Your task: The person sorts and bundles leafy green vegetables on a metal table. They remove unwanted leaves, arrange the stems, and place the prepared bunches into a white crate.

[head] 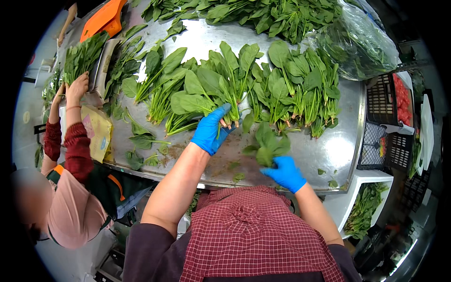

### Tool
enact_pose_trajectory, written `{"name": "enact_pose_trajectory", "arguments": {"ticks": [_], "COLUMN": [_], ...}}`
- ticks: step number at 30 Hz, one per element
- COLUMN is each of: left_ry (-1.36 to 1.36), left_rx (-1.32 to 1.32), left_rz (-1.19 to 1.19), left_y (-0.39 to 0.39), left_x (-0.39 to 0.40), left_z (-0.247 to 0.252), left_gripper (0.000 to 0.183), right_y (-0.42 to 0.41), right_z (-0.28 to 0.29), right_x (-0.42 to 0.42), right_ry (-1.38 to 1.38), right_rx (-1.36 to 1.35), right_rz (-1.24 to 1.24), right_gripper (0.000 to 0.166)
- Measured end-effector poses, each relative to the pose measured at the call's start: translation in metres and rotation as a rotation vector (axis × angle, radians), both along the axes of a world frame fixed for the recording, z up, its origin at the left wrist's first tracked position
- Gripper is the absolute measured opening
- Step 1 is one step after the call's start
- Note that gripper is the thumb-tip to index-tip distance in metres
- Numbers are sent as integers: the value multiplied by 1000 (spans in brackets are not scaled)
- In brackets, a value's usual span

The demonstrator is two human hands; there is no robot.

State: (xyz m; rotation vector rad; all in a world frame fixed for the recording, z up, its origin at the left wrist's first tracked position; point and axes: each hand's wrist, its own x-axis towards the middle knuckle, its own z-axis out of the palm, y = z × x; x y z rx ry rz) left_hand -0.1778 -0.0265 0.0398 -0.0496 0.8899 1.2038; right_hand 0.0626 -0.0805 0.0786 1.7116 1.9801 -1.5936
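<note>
Both of my hands wear blue gloves. My left hand (214, 129) is closed around the root ends of a bunch of spinach (211, 88), its broad leaves pointing away from me. To the right and nearer the table's edge, my right hand (284, 173) holds a small spinach plant (269, 142), slightly blurred, its leaves over the metal. Beyond my hands, spinach lies in a row on the steel table, with one group (162, 84) to the left and another (306, 84) to the right, pinkish roots towards me. Loose leaves (142, 139) are scattered at the left.
A co-worker's hands (77, 88) hold greens at the left, by an orange plastic scoop (102, 21) and a yellow bag (97, 130). More greens (282, 17) and a clear plastic bag (359, 46) lie at the back. Black crates (382, 100) and a white foam box (352, 190) stand right of the table.
</note>
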Motion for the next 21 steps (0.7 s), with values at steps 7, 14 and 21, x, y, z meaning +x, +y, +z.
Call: {"name": "enact_pose_trajectory", "arguments": {"ticks": [7, 14, 21], "left_ry": [210, 363, 6], "left_rx": [-139, -68, -55], "left_rz": [-209, -242, 58], "left_y": [-25, -39, -50], "left_x": [9, -15, -5], "left_z": [-21, -29, -25], "left_gripper": [20, 23, 34], "right_y": [32, 48, 37], "right_z": [22, -30, -33], "right_x": [-56, -51, -54], "right_ry": [81, 535, 912], "right_rx": [274, -271, -555], "right_rz": [-183, -601, -700], "right_gripper": [43, 22, 31]}}
